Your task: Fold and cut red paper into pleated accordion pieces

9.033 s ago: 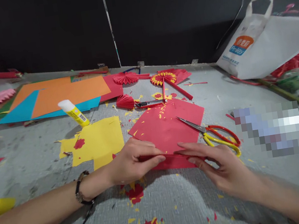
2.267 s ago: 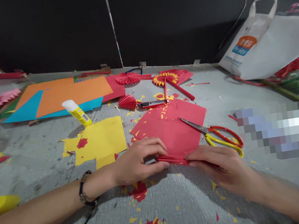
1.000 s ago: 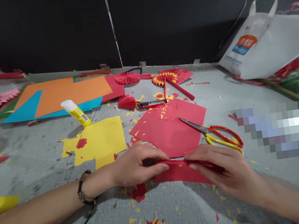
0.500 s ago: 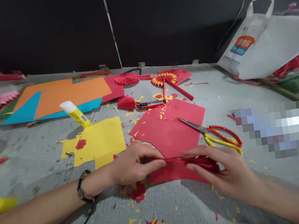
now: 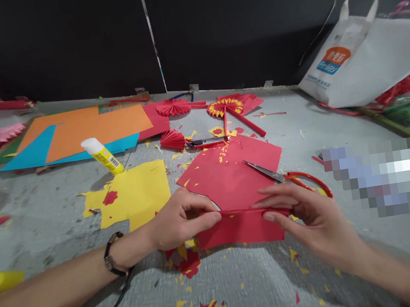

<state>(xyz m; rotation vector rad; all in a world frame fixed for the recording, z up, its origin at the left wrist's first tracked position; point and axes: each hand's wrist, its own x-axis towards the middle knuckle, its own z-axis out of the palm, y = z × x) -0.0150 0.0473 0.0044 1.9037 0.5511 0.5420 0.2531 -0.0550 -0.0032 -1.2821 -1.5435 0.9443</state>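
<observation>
My left hand [image 5: 184,218] pinches the left end of a folded red paper [image 5: 239,229] between thumb and fingers. Its right end is held between the thumb and fingers of my right hand [image 5: 310,212]. The folds lie along the top edge, and a flat part hangs toward me. Just behind it lies a larger red sheet [image 5: 227,176] strewn with yellow bits. Scissors [image 5: 269,171] with red and yellow handles rest on that sheet's right side, partly hidden by my right hand. Left of my left hand is a cut yellow sheet [image 5: 144,188].
A glue stick [image 5: 103,157] stands tilted behind the yellow sheet. Orange sheets [image 5: 105,132] and blue ones lie at the back left. A box cutter [image 5: 207,143] and pleated red fans [image 5: 173,108] are at the back middle. A white bag [image 5: 353,64] stands right. Paper scraps litter the table.
The red paper's folds have come together into a flatter, straighter strip, and its front part now shows wider. My right hand has shifted slightly up and right, covering more of the scissors' yellow handle.
</observation>
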